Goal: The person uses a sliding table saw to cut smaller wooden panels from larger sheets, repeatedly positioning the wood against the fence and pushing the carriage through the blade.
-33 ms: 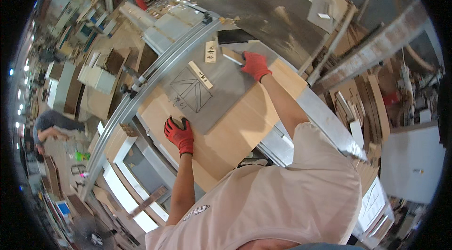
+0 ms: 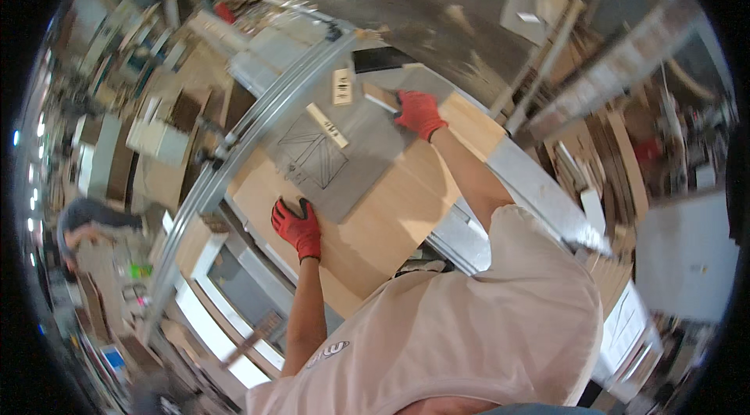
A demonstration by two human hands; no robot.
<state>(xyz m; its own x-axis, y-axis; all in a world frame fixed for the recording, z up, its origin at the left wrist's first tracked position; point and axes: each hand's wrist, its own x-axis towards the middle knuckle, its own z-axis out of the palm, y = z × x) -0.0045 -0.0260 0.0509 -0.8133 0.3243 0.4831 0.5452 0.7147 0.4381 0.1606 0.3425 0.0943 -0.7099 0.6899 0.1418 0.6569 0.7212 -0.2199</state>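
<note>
Grey sheet (image 2: 355,153): flat, thin panel lying on a pale wooden board (image 2: 406,212) that tops the worktop, set toward the board's far-left edge and close against a long metal rail (image 2: 258,130); pencilled on its face is a square crossed by diagonals (image 2: 312,153). Left hand (image 2: 297,226): red glove, palm down, fingers spread and flat, pressing at the sheet's near corner where sheet meets board; it grips nothing. Right hand (image 2: 419,112): red glove, at the sheet's far-right edge, fingers curled around the end of a small wooden block (image 2: 380,96) that rests on the sheet. Pale wooden strip (image 2: 326,125): short, lying loose on the sheet between the drawn square and the block, apart from both hands. Small label-like card (image 2: 342,87): on the sheet's far edge, just beside the rail. Metal rail: runs in a curve along the worktop's left edge, from far to near. Dark sheet metal (image 2: 422,8): large, beyond the worktop's far edge. Stacked timber and offcuts (image 2: 617,141): off the right side. Another person (image 2: 82,231): at the far left of the view, well apart from the worktop. Wearer: pale short-sleeved shirt (image 2: 469,321), bare forearms.
</note>
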